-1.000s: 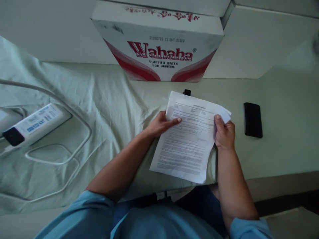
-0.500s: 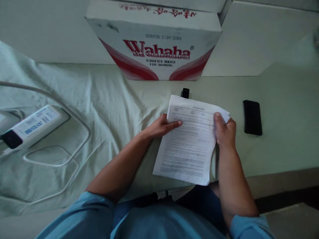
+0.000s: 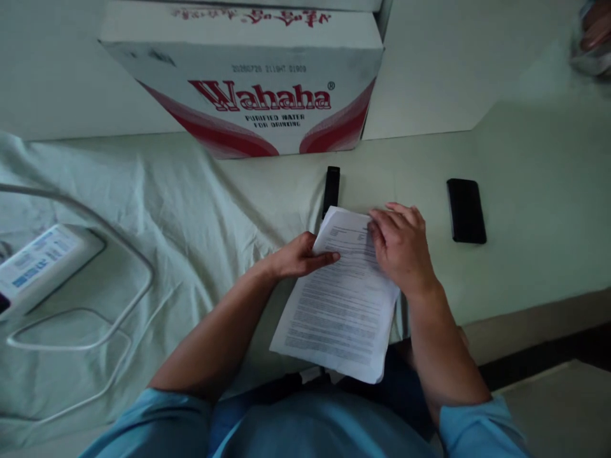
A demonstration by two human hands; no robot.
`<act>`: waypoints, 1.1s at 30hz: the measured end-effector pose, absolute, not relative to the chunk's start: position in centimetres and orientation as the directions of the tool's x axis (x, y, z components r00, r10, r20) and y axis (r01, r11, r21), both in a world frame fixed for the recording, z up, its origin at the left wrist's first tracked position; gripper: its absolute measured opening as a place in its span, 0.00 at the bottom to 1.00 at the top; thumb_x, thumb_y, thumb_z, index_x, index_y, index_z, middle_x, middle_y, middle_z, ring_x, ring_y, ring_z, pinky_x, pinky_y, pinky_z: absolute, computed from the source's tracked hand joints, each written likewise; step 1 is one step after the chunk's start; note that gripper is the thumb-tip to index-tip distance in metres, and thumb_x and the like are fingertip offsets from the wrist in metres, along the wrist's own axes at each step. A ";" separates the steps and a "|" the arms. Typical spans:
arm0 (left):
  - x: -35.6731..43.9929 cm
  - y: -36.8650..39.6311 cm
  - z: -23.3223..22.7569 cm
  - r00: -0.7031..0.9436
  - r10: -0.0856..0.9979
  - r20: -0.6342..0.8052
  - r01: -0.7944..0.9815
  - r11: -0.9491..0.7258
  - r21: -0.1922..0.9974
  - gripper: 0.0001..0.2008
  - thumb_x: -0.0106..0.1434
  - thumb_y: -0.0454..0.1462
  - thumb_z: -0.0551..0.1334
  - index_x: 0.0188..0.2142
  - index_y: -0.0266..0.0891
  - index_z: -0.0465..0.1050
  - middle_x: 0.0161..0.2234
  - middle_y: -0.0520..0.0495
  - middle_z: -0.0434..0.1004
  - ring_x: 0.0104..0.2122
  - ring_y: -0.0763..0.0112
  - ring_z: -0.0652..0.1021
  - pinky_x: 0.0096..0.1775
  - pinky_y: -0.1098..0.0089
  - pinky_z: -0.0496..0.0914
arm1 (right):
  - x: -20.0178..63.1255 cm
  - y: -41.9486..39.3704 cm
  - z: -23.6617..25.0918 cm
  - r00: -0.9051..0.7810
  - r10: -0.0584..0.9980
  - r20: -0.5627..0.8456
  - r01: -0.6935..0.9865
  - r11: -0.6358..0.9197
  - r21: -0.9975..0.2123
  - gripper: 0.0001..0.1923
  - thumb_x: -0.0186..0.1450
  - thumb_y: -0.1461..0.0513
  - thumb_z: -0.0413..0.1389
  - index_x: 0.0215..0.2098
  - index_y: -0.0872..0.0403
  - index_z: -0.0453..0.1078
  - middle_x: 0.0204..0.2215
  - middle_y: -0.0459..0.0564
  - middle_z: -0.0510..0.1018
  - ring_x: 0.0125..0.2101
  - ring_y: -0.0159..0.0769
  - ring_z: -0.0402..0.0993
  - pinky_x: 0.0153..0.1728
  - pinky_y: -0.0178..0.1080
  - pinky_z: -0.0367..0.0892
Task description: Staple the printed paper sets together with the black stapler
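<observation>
Papers [image 3: 334,318]: a stack of printed white sheets, held before the person, its lower end reaching past the near edge of the tabletop [image 3: 539,254].
Left hand [image 3: 303,257]: gripping the stack's left edge, thumb flat on the top page.
Right hand [image 3: 403,248]: fingers bent over the stack's upper right corner, touching it; cannot tell whether a sheet is pinched.
Slim black object [image 3: 331,189]: lying just beyond the sheets' top edge.
Black slab [image 3: 466,211]: phone-like, flat, to the right, apart from the hands.
Carton [image 3: 260,130]: upright at the back, lettered "Wahaha" in red.
White device [image 3: 52,270]: far left, labelled, beside a looped pale cable [image 3: 128,312].
</observation>
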State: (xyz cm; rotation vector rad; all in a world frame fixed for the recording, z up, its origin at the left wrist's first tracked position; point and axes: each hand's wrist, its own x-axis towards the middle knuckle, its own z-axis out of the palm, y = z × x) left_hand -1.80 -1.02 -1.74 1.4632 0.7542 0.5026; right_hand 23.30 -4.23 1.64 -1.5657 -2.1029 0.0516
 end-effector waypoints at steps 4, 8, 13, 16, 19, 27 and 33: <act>-1.7 -1.0 -1.8 0.685 0.715 -0.142 0.169 0.034 0.985 0.18 0.66 0.51 0.71 0.34 0.38 0.79 0.22 0.52 0.74 0.24 0.67 0.76 0.25 0.71 0.71 | 22.4 -4.7 2.1 -0.223 0.900 0.375 0.892 0.343 -0.293 0.19 0.80 0.61 0.50 0.63 0.48 0.75 0.53 0.56 0.86 0.66 0.55 0.71 0.72 0.70 0.51; -1.6 -1.0 -1.6 0.641 0.744 -0.189 0.207 0.069 0.976 0.24 0.66 0.56 0.69 0.29 0.38 0.75 0.21 0.52 0.69 0.22 0.70 0.71 0.23 0.71 0.65 | 21.9 -4.5 1.6 -0.277 0.885 0.373 0.856 0.404 -0.323 0.16 0.78 0.64 0.50 0.53 0.47 0.80 0.40 0.53 0.87 0.61 0.51 0.75 0.67 0.62 0.63; -1.3 -1.0 -1.2 0.597 0.762 -0.250 0.247 0.122 0.961 0.28 0.70 0.59 0.63 0.26 0.39 0.69 0.22 0.51 0.66 0.23 0.72 0.68 0.24 0.71 0.62 | 21.8 -3.8 0.8 -0.253 0.886 0.387 0.798 0.418 -0.434 0.16 0.79 0.61 0.51 0.53 0.49 0.81 0.44 0.54 0.86 0.55 0.48 0.78 0.58 0.53 0.74; -1.2 -1.0 -1.1 0.616 0.751 -0.240 0.220 0.128 0.967 0.27 0.69 0.57 0.64 0.26 0.39 0.69 0.23 0.51 0.66 0.24 0.72 0.67 0.24 0.71 0.63 | 21.7 -3.6 0.3 -0.247 0.882 0.401 0.794 0.421 -0.439 0.18 0.79 0.61 0.49 0.56 0.48 0.81 0.46 0.55 0.86 0.56 0.48 0.78 0.60 0.55 0.74; -1.2 -1.1 -1.2 0.610 0.747 -0.264 0.175 0.198 0.965 0.24 0.68 0.56 0.65 0.29 0.38 0.72 0.25 0.49 0.70 0.26 0.69 0.70 0.27 0.69 0.66 | 21.4 -3.5 0.2 -0.273 0.867 0.418 0.763 0.460 -0.454 0.18 0.79 0.62 0.50 0.54 0.47 0.82 0.46 0.53 0.87 0.56 0.47 0.79 0.60 0.54 0.75; -1.4 -1.1 -1.8 0.626 0.730 -0.274 0.176 0.210 0.962 0.23 0.68 0.55 0.65 0.30 0.38 0.72 0.25 0.50 0.69 0.26 0.69 0.69 0.28 0.68 0.65 | 20.9 -3.3 0.4 -0.194 0.852 0.487 0.745 0.451 -0.492 0.13 0.78 0.58 0.56 0.50 0.44 0.84 0.45 0.52 0.86 0.56 0.49 0.77 0.60 0.56 0.75; -1.3 -1.1 -1.5 0.645 0.717 -0.265 0.178 0.197 0.964 0.23 0.67 0.56 0.66 0.31 0.38 0.72 0.26 0.50 0.68 0.26 0.70 0.69 0.28 0.68 0.65 | 20.5 -3.1 0.7 -0.187 0.840 0.509 0.722 0.469 -0.508 0.11 0.77 0.58 0.57 0.45 0.44 0.83 0.41 0.51 0.83 0.55 0.47 0.72 0.58 0.52 0.73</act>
